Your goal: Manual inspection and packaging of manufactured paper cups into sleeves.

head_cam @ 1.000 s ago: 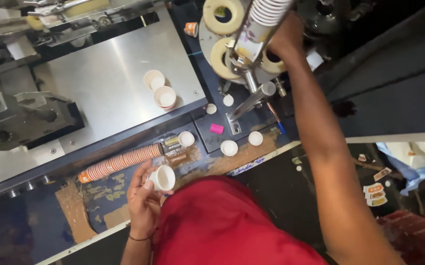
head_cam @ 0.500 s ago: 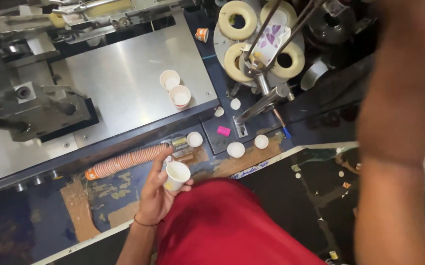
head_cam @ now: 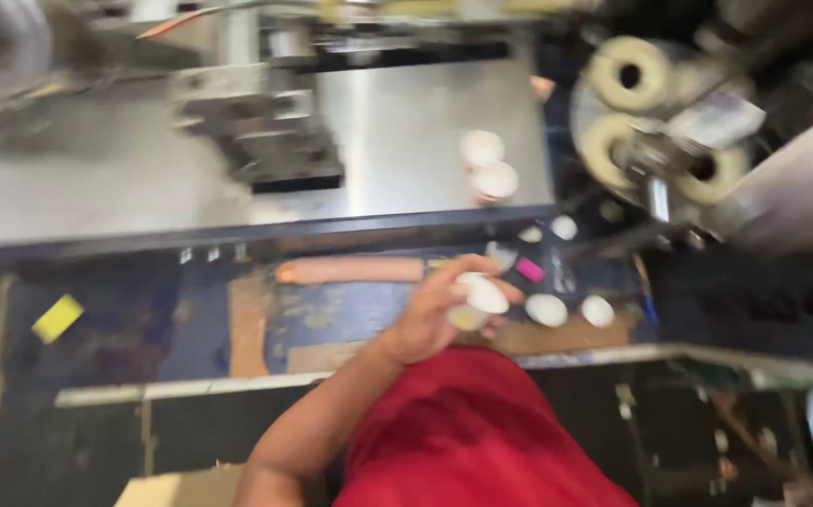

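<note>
Frame is motion-blurred. Far left, at 9 o'clock, a yellow tag (head_cam: 57,317) lies alone on the dark blue bench (head_cam: 144,329), with open room around it. Above, at 11 o'clock, the steel plate (head_cam: 406,141) carries a grey machine block (head_cam: 275,141); its near edge runs straight across the middle. Just below that edge a stack of orange cups (head_cam: 350,270) lies on its side. Centre, left hand (head_cam: 430,319) curls loosely around a white paper cup (head_cam: 477,300), fingers wrapped on its side, mouth of the cup facing up and right. Red shirt (head_cam: 472,432) fills 6 o'clock. At 12 to 1 o'clock two white cups (head_cam: 486,164) stand at the plate's right edge. Right of the hand, two loose white cups (head_cam: 571,310) sit on the bench near its front edge, pink block (head_cam: 529,269) just above. At 2 o'clock, tape rolls (head_cam: 627,75) on the machine. Right hand is out of frame, state unknown.
</note>
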